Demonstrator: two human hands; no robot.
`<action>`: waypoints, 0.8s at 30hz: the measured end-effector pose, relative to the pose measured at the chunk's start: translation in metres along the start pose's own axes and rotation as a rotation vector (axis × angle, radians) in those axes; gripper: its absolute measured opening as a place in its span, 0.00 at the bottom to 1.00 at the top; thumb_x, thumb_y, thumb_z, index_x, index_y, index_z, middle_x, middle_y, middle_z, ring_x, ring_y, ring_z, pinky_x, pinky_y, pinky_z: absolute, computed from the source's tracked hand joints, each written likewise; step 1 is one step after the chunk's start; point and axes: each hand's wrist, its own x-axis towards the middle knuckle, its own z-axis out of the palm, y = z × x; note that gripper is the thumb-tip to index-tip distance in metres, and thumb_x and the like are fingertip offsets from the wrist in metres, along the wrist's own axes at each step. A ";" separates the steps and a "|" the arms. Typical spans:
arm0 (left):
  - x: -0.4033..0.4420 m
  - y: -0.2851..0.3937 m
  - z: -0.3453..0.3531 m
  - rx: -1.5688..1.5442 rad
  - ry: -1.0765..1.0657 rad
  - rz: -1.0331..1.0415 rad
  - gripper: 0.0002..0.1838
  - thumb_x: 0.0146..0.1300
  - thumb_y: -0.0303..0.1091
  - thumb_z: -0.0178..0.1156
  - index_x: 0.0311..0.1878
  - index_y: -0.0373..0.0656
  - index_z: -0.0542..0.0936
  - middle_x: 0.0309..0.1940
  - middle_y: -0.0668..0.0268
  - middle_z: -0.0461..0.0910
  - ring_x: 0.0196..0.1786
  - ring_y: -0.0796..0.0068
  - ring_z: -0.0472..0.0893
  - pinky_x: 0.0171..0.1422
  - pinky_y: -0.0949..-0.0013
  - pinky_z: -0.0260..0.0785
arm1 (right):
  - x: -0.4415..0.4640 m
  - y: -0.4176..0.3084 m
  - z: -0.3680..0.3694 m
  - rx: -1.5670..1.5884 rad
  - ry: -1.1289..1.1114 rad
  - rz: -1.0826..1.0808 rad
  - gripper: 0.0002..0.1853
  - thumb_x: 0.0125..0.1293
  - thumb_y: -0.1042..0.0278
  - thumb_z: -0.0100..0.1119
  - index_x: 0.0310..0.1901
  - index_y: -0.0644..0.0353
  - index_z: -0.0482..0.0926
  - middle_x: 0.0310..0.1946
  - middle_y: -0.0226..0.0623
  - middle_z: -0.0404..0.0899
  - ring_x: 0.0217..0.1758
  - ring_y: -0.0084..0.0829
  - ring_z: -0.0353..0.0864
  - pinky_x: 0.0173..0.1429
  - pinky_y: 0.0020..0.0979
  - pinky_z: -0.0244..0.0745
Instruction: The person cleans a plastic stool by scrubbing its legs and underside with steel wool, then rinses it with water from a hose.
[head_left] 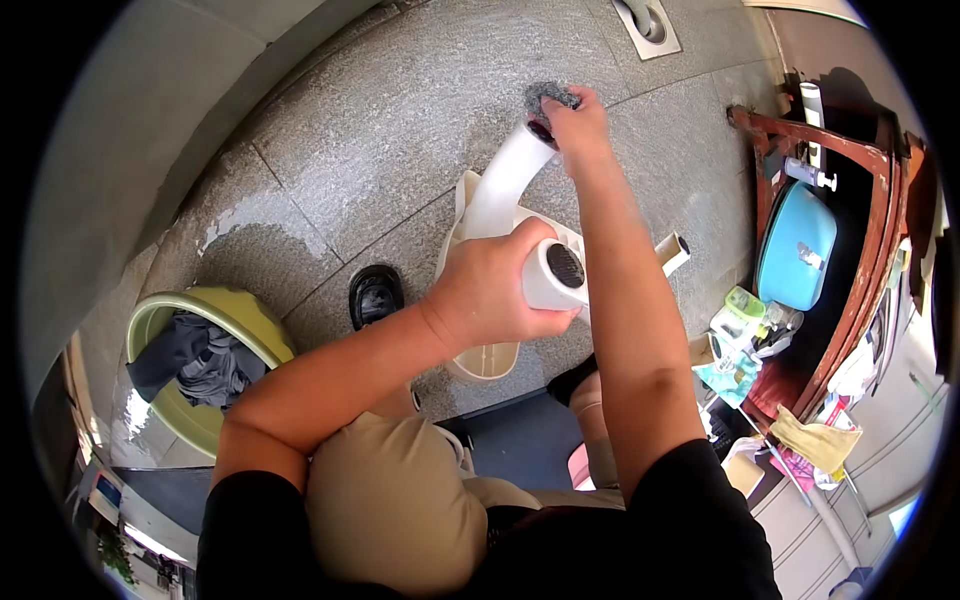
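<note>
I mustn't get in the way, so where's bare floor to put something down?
Bare floor lies between the grey wall and the white stool, whitish in places. More lies between the right hand and the wooden frame. Crowded: by that stool and black shoe, and beside the blue basin, where small things are heaped.

The left hand [488,285] is gripping, the left arm [345,355] sharply bent. The right hand [580,127] is pinching, the right arm [632,290] extended forward, nearly straight.

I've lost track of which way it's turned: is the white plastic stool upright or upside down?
Upside down: the stool shows its hollow underside, and two legs rise toward the camera, dark foot pads showing.
</note>
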 end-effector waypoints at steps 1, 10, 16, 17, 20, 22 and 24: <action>-0.001 -0.002 0.000 -0.001 0.003 -0.002 0.32 0.41 0.45 0.78 0.47 0.45 0.73 0.34 0.60 0.84 0.37 0.59 0.87 0.41 0.62 0.79 | 0.004 0.000 -0.004 0.394 -0.086 0.241 0.20 0.55 0.71 0.68 0.49 0.61 0.73 0.38 0.51 0.82 0.36 0.53 0.82 0.46 0.45 0.78; 0.005 -0.001 0.005 -0.028 0.016 -0.017 0.31 0.41 0.44 0.78 0.46 0.45 0.73 0.33 0.60 0.84 0.37 0.59 0.87 0.42 0.62 0.79 | -0.015 -0.016 0.018 -0.672 -0.070 -0.223 0.23 0.58 0.66 0.67 0.54 0.61 0.72 0.41 0.51 0.82 0.45 0.46 0.84 0.49 0.43 0.78; -0.007 -0.006 0.001 0.008 -0.007 0.019 0.32 0.40 0.44 0.78 0.47 0.44 0.73 0.33 0.59 0.84 0.36 0.58 0.87 0.41 0.62 0.79 | -0.007 -0.011 -0.018 0.164 -0.314 0.271 0.20 0.64 0.65 0.64 0.56 0.58 0.74 0.40 0.36 0.84 0.46 0.31 0.84 0.49 0.38 0.77; -0.007 -0.004 0.001 -0.006 -0.029 0.003 0.33 0.40 0.44 0.78 0.48 0.44 0.73 0.33 0.59 0.84 0.36 0.57 0.86 0.41 0.62 0.79 | -0.014 -0.008 -0.021 0.075 -0.393 0.147 0.18 0.64 0.66 0.64 0.55 0.57 0.75 0.40 0.36 0.84 0.46 0.31 0.84 0.50 0.38 0.76; -0.008 -0.006 0.002 0.004 -0.048 -0.009 0.33 0.40 0.44 0.78 0.48 0.44 0.73 0.33 0.58 0.83 0.36 0.57 0.86 0.41 0.61 0.79 | -0.025 -0.011 -0.006 -0.350 -0.325 -0.123 0.20 0.60 0.62 0.67 0.53 0.57 0.76 0.40 0.42 0.85 0.46 0.40 0.85 0.54 0.39 0.76; -0.014 -0.006 0.007 0.004 -0.046 0.012 0.33 0.40 0.44 0.78 0.47 0.44 0.73 0.34 0.58 0.83 0.36 0.56 0.86 0.41 0.61 0.79 | -0.029 -0.024 0.010 -0.715 -0.233 -0.225 0.23 0.56 0.63 0.67 0.52 0.59 0.76 0.43 0.50 0.83 0.48 0.48 0.83 0.56 0.39 0.76; -0.014 -0.006 0.008 0.018 -0.015 0.020 0.33 0.40 0.44 0.78 0.48 0.44 0.74 0.34 0.58 0.83 0.36 0.57 0.86 0.42 0.61 0.79 | -0.006 -0.024 0.016 -0.740 -0.239 -0.145 0.21 0.57 0.63 0.65 0.52 0.59 0.76 0.43 0.49 0.84 0.48 0.47 0.84 0.55 0.41 0.76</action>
